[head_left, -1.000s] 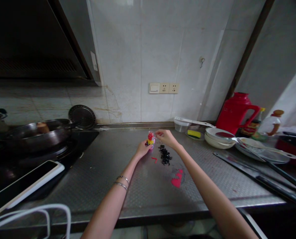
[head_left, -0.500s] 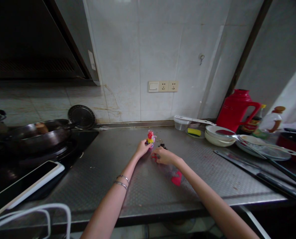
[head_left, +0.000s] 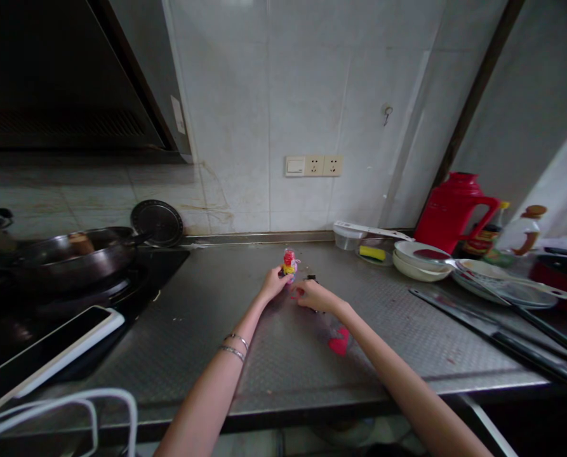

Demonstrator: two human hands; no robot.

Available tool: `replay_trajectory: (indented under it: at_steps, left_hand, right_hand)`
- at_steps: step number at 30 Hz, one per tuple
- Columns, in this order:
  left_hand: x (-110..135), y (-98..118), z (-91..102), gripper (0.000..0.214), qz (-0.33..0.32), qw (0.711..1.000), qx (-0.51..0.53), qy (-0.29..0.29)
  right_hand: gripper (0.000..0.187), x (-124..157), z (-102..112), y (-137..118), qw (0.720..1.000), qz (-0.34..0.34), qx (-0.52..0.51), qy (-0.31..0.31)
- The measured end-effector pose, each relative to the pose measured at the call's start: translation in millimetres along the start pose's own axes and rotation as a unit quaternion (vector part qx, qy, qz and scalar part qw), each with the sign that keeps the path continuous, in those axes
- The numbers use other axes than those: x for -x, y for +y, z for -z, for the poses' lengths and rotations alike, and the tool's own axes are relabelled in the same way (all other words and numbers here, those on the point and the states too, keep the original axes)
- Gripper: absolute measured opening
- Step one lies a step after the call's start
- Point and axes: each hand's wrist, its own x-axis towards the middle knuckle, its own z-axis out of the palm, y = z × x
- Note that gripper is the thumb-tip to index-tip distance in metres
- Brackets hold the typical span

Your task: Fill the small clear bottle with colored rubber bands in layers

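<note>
My left hand point(head_left: 272, 284) is closed around the lower part of a small clear bottle point(head_left: 289, 262) with red, yellow and purple in it and a thin ribbon at its neck. The bottle stands upright on the metal counter. Just to its right, my right hand point(head_left: 315, 296) bends down to the counter, its thumb and fingers drawn together. Bits of red point(head_left: 293, 296) show by those fingertips; whatever is pinched there is too small to name. Behind the right knuckles a small black thing point(head_left: 311, 277) peeks out. Nearer me, by the right forearm, lies a red heart shape point(head_left: 339, 341).
On the left are a stove with a pan point(head_left: 73, 254), a phone point(head_left: 49, 355) and white cables point(head_left: 116, 397). To the right stand a plastic tub point(head_left: 348, 239), a yellow sponge point(head_left: 372, 253), stacked bowls point(head_left: 421, 270), a long knife point(head_left: 454, 311) and a red thermos point(head_left: 454, 209).
My right fingers have shifted slightly and curled over the red bits, which show less now. The left hand and the bottle have stayed in place.
</note>
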Motion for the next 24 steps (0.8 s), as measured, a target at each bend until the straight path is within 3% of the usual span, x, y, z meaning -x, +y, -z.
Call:
replay_trajectory:
  at_steps: [4,10,12,18,24]
  left_hand:
    - [1,3,2.0,0.033,-0.012,1.0,-0.015,-0.013]
    - [3,7,2.8,0.031,-0.006,0.999,-0.047,-0.007]
    - [3,6,2.6,0.031,-0.008,0.999,-0.048,-0.001]
    - [3,6,2.3,0.03,-0.02,0.999,-0.028,-0.006]
    - [4,9,2.7,0.028,0.002,1.0,-0.031,-0.003]
  right_hand:
    - [0.032,-13,26,4,0.989,0.004,-0.098,0.113]
    - [0.024,-56,69,4,0.961,0.004,-0.082,0.264]
    - [0.025,-69,74,1,0.964,0.005,-0.058,0.26]
    - [0.019,-83,73,-1,0.989,0.023,0.016,0.148]
    - [0.023,-81,72,-1,0.986,0.024,0.093,0.135]
